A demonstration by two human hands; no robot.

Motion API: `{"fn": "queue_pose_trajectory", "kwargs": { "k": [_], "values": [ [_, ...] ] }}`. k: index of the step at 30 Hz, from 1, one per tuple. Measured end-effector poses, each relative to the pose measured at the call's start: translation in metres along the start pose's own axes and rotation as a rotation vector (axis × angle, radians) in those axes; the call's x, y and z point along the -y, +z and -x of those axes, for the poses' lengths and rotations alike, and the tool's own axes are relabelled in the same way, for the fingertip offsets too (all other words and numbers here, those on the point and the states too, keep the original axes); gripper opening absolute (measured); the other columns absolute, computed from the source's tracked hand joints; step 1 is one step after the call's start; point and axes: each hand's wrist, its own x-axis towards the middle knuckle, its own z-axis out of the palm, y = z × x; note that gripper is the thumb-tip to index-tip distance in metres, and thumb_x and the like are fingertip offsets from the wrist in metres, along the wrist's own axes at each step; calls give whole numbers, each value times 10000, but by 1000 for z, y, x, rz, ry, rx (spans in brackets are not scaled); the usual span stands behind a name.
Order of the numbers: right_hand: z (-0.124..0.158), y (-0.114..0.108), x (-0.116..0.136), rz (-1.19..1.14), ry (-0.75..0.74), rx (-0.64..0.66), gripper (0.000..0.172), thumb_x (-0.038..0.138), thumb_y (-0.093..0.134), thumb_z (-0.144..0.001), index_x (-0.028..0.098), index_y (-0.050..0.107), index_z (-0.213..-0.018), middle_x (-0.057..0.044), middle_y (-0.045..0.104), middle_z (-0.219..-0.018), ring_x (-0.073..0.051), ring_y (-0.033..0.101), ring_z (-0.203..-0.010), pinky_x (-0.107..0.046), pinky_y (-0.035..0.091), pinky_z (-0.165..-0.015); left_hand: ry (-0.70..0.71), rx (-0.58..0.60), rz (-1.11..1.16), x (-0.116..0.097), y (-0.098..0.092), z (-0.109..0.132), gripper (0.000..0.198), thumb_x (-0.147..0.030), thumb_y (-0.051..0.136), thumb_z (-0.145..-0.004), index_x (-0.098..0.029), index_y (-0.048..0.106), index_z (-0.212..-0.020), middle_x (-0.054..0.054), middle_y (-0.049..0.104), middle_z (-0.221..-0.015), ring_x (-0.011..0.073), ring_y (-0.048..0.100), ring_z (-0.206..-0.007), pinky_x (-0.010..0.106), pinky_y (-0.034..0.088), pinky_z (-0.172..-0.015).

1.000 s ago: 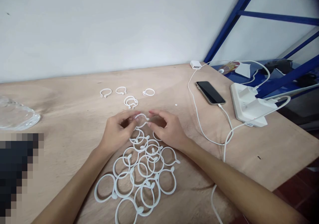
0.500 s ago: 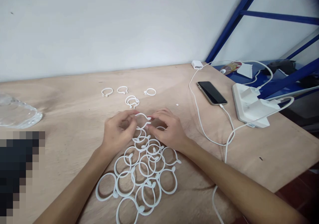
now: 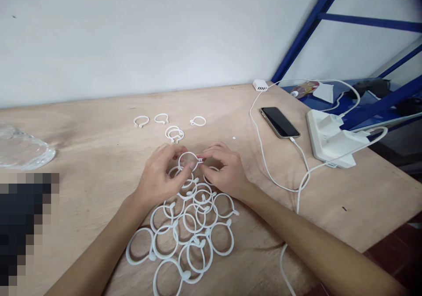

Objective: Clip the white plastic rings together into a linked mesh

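A white plastic curtain ring (image 3: 188, 153) is held up between my two hands. My left hand (image 3: 161, 171) grips its left side with thumb and fingers. At the ring's right, my right hand (image 3: 227, 168) pinches the two ends, which now meet. Below and in front of my hands lies an overlapping pile of similar white rings (image 3: 165, 257), most with their ends together. Beyond my hands sit several rings with a gap between their ends, among them a ring at the far left (image 3: 141, 117) and one overlapping cluster (image 3: 174, 132).
The wooden table (image 3: 92, 155) meets a white wall. A phone (image 3: 280, 122) on a white cable lies right, beside a power strip (image 3: 329, 138) with plugs. A charger (image 3: 260, 85) stands at the back. Clear plastic (image 3: 26, 149) lies left. A blue metal frame (image 3: 310, 28) rises at right.
The held ring's two ends have come together, where a gap showed before. My left hand has shifted slightly to the right around the ring; the other rings stay put.
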Motion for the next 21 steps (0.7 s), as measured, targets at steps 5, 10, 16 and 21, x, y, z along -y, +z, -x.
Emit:
{"fn": "queue_pose_trajectory", "kwargs": {
  "k": [5, 10, 16, 21],
  "values": [
    [0, -1, 0, -42, 106, -18, 155, 106, 668, -737, 222, 731, -818, -27, 727, -786, -185, 633, -792, -352, 524, -753, 53, 55, 63, 5, 1, -1, 480, -355, 700, -760, -185, 550, -1183, 81, 642, -1088, 217, 608, -973, 361, 499, -863],
    [0, -1, 0, 6, 177, -21, 184, 92, 678, -723, 226, 738, -832, -20, 719, -769, -185, 636, -794, -338, 523, -750, 218, 36, 20, 9, 5, 0, 365, -257, 627, -844, -205, 557, -1198, 79, 650, -1064, 218, 593, -1002, 366, 492, -881],
    [0, -2, 0, 41, 168, -19, 177, 69, 687, -683, 212, 719, -783, -17, 707, -763, -181, 627, -770, -330, 515, -736, 302, -21, -19, 6, 4, 1, 381, -230, 644, -831, -192, 541, -1195, 59, 627, -917, 190, 583, -864, 331, 503, -779],
    [-1, -3, 2, -9, 222, -36, 144, 71, 686, -663, 208, 687, -705, 1, 687, -728, -168, 622, -749, -307, 505, -710, 337, -47, -20, 6, 3, 3, 405, -224, 650, -820, -208, 526, -1205, 45, 610, -870, 175, 572, -796, 318, 507, -721]
  ]
}}
